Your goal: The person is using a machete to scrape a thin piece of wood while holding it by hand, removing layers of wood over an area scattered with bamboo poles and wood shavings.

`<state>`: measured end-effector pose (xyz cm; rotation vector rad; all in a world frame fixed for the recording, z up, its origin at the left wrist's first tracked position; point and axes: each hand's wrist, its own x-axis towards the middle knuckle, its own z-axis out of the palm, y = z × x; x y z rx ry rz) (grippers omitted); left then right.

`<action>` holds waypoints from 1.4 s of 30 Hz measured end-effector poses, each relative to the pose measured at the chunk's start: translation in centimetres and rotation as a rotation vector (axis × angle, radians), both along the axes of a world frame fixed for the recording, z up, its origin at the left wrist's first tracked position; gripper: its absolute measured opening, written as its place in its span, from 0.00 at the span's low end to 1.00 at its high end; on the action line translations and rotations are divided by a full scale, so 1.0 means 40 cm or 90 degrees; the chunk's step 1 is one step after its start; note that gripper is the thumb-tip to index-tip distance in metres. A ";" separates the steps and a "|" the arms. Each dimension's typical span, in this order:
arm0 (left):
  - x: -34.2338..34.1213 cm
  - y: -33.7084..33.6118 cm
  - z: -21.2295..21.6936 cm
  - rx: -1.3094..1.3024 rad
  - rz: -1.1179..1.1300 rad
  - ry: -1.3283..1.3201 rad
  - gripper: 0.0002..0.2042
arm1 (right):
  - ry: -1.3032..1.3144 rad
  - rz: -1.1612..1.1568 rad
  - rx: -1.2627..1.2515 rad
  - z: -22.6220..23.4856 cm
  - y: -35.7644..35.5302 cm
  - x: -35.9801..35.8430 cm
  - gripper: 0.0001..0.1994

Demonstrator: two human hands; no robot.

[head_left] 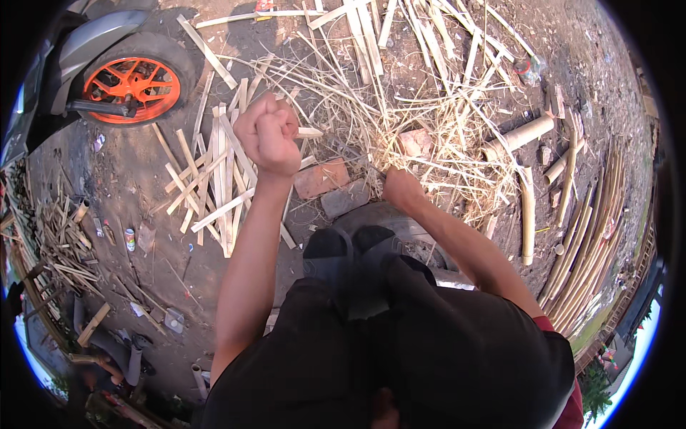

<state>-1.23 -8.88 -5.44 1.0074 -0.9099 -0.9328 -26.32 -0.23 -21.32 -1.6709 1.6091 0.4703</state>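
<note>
Thin bamboo strip (371,161), barely visible, runs on the ground among shavings (429,136) ahead of my knees. Right hand (400,187) clamped on its near end; left hand (268,136) raised, fisted, contents unclear. Judged: mid-splitting. Next needs a steady pull along the grain.

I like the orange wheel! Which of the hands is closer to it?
The left hand, a closed fist just right of the orange wheel. The right hand is farther right, at the bamboo shavings.

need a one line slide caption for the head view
Seen from above, left hand clenched in a fist over split bamboo strips, right hand down among bamboo shavings, bricks between.
</note>
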 end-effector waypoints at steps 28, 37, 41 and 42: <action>-0.029 -0.074 0.000 0.053 -0.047 -0.055 0.14 | -0.247 -0.343 0.323 0.153 -0.066 0.072 0.32; -0.002 -0.046 0.000 0.041 -0.128 -0.069 0.14 | -0.364 -0.244 0.099 0.246 -0.120 0.109 0.26; 0.003 0.001 -0.001 0.032 -0.122 -0.104 0.14 | -0.509 -0.286 -0.061 0.440 -0.293 0.170 0.29; -0.001 0.002 0.002 0.027 -0.101 -0.104 0.14 | -0.559 -0.345 -0.111 0.454 -0.319 0.177 0.29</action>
